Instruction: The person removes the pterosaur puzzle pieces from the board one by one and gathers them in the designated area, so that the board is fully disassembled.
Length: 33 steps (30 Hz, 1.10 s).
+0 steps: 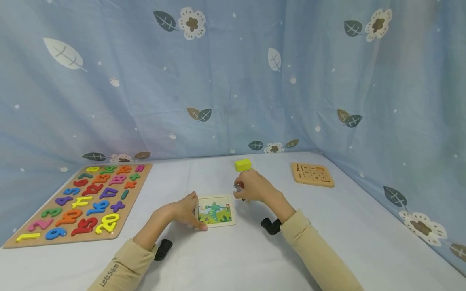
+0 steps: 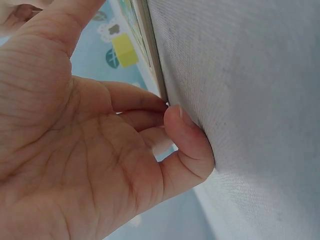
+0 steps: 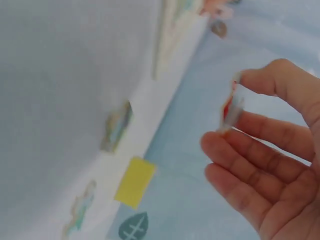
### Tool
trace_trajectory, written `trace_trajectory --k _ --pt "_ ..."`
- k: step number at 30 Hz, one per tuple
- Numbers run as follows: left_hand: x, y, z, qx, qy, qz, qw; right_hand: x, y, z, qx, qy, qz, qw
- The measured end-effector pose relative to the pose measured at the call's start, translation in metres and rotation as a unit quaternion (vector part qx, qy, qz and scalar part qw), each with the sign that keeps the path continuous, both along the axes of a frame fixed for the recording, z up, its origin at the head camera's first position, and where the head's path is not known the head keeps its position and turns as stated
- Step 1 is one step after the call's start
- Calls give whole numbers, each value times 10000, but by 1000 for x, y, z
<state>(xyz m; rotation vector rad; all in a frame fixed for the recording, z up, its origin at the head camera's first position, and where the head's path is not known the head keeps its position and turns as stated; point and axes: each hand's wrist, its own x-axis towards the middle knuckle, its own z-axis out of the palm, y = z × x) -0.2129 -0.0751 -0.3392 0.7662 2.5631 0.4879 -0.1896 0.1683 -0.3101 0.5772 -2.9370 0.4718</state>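
Observation:
A framed dinosaur jigsaw puzzle [image 1: 215, 213], a green dinosaur pictured inside a pale wooden border, lies flat at the table's middle. My left hand [image 1: 185, 210] grips its left side, thumb at the near corner and fingers along the edge. In the left wrist view the hand [image 2: 95, 145] has one fingertip bent down against the cloth beside the frame. Just right of the frame, my right hand [image 1: 255, 186] pinches a small puzzle piece [image 3: 230, 112] between thumb and fingers, raised above the table. Its picture is blurred, with some red. Two loose puzzle pieces [image 3: 117, 127] lie below this hand.
A yellow block [image 1: 243, 165] sits behind the right hand. To the left lies a large number board [image 1: 125, 218] with colourful numerals; at the back right is a small wooden number board [image 1: 313, 182]. A patterned blue curtain [image 1: 233, 81] rises behind the white table [image 1: 225, 262].

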Motion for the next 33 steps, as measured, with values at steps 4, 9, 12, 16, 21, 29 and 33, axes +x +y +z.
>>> trace_trajectory --k 4,9,12,16,21,29,33 --pt "0 -1 -2 -49 4 -19 10000 2 18 10 -147 -159 -17 9998" --pt "-1 -5 -3 -34 31 -45 10000 2 43 19 -279 -323 -75 9991" --pt "-1 -7 -4 14 25 -51 10000 1 56 20 -365 -399 -148 9984" --pt "-2 -8 -3 85 -5 -51 10000 -1 71 18 -547 -407 -148 9976" --pt "-1 -8 -1 112 -35 -39 9999 -3 83 16 -596 -585 -291 9961" --pt "-2 -5 -1 91 -12 -73 9999 -6 95 6 -242 -982 -768 9919" --pt "-2 -2 -2 9 14 -64 10000 -5 98 1 -291 -1079 -886 9898"
